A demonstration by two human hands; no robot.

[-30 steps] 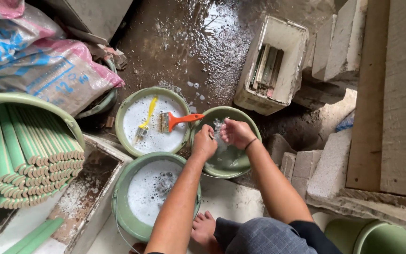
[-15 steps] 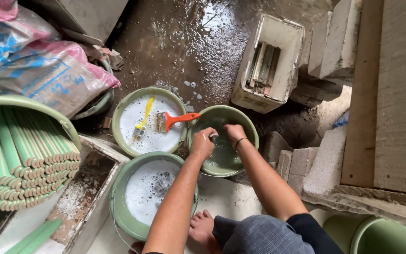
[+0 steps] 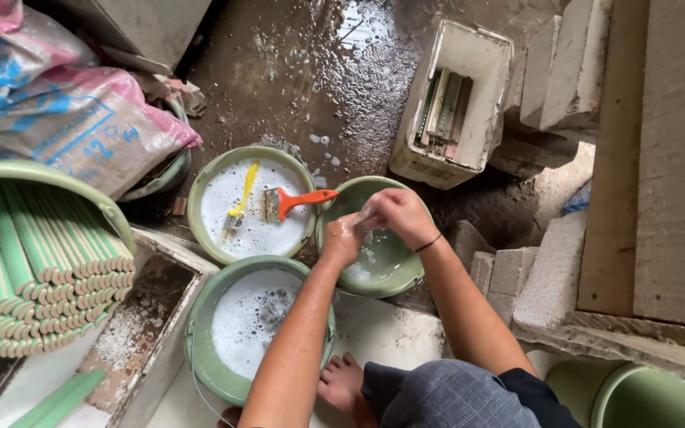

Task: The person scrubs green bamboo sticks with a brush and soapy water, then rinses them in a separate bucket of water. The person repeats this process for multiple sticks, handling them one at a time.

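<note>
A: Basin (image 3: 382,273), the green one right of centre on the wet floor (image 3: 295,71) – that's where both hands are, over its water

B: Take me across from the left first

A: Far left, a tub of green sticks (image 3: 17,269). Next a bucket (image 3: 200,349) of foamy water by the bare foot (image 3: 342,384), and behind it a foamy bowl (image 3: 208,230) with a yellow brush (image 3: 239,202) and an orange brush (image 3: 291,202) lying in it. Then the basin, and past it a white box (image 3: 469,55) and pale blocks (image 3: 549,277)

B: And the hands?

A: Left hand (image 3: 341,242) is curled, fingers bent inward over the basin's near rim. Right hand (image 3: 394,215) is closed round something small and pale at its fingertips. I can't tell what it is, nor whether the left grip has hold of it too

B: How would you do this well?

A: My judgement: keep the work low over the basin so drips fall inside, hold the wet piece firmly since foam makes it slippery, and rub with the other hand rather than both tugging

B: Changed from half a second ago?

A: Barely. Both hands were over the same basin then; now they sit closer together, the right drawn in towards the left. Brushes, bowl and bucket lie as they did
</note>
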